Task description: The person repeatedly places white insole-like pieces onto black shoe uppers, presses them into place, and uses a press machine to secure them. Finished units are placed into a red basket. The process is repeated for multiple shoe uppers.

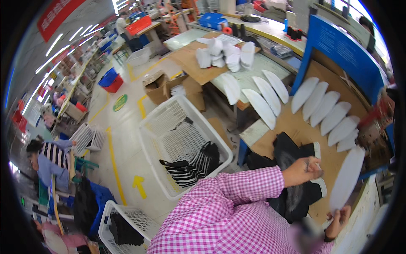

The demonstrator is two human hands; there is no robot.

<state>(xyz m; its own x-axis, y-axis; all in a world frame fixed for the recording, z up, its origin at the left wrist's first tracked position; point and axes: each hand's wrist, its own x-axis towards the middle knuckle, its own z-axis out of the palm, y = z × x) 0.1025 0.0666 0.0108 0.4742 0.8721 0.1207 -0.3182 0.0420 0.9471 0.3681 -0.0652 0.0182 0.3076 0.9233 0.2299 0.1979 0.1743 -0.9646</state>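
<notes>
My left hand point(303, 171) is closed, fingertips pressed together, above black fabric pieces point(292, 190) with white edges that look like shoe uppers. What it pinches, if anything, is too small to make out. At the lower right, my right hand point(338, 222) has its fingers closed at the near end of a long white insole-shaped piece point(349, 180). Beyond my hands, a row of similar white pieces point(323, 108) lies on the brown board of the worktable point(292, 127). More white pieces point(266, 95) lie at the table's left edge.
A white plastic basket point(146, 148) left of the table holds stacked black pieces point(196, 165). Another white basket point(111, 207) stands at the lower left. Stacks of white pieces point(224, 53) sit on a farther table. A blue panel point(338, 55) and machine point(374, 122) border the right side.
</notes>
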